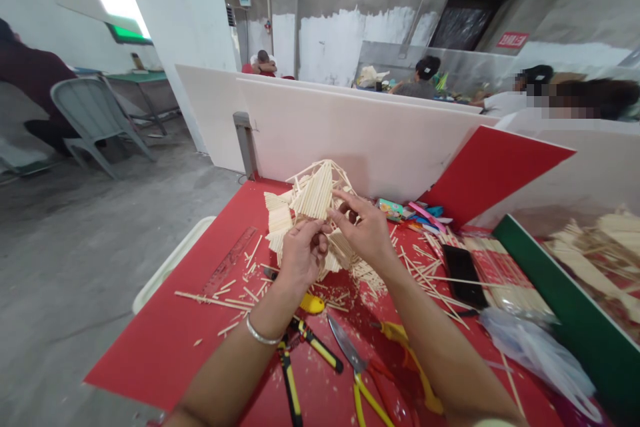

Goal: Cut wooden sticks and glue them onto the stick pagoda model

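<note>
A model built from thin wooden sticks (315, 193) stands at the far end of the red table, with a slanted panel of sticks laid side by side facing me. My right hand (364, 225) grips the panel's right edge between thumb and forefinger. Close by, at the panel's lower edge, my left hand (304, 247) has its fingertips pinched together. Whatever sits in that pinch is too small to make out. Parts of the model's lower side are hidden behind both hands.
Yellow-and-black pliers (320, 347), scissors (350, 347) and a yellow glue gun (407, 353) lie near me. Loose sticks (225, 300) and a clear ruler (233, 257) are left. A phone (463, 273), bagged sticks (505, 273) and a green-sided box (560, 320) are right. White boards (325, 120) stand behind.
</note>
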A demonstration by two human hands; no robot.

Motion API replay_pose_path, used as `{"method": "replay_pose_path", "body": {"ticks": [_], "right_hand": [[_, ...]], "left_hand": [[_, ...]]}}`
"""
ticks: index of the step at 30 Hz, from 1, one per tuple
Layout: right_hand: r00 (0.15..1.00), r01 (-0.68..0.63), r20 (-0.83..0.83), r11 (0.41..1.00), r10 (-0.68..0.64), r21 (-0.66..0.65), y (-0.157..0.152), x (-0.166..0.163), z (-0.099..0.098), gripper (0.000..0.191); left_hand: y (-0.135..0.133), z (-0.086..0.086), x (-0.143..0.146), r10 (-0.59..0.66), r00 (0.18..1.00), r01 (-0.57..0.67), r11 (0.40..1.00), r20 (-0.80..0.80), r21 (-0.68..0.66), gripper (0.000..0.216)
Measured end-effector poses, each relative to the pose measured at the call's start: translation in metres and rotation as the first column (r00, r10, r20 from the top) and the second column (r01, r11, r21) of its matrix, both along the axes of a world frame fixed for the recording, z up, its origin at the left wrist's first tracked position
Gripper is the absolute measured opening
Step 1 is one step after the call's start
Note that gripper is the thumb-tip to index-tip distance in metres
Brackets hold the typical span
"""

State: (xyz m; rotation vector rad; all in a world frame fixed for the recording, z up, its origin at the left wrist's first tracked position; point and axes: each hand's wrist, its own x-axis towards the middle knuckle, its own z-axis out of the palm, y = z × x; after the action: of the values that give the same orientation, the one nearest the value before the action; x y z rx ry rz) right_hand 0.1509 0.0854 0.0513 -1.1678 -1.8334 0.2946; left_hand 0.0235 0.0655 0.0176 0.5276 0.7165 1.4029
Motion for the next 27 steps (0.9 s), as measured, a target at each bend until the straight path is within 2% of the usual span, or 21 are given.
{"method": "replay_pose_path", "body": {"ticks": [27], "right_hand": [[1.000, 0.018, 0.006, 1.000, -0.018, 0.015, 0.0004, -0.0005, -0.0015, 0.038]], "left_hand": [[0.0027, -0.0011, 0.0026, 0.021, 0.999, -0.020, 1.000, -0.046, 0.023, 0.026]]}}
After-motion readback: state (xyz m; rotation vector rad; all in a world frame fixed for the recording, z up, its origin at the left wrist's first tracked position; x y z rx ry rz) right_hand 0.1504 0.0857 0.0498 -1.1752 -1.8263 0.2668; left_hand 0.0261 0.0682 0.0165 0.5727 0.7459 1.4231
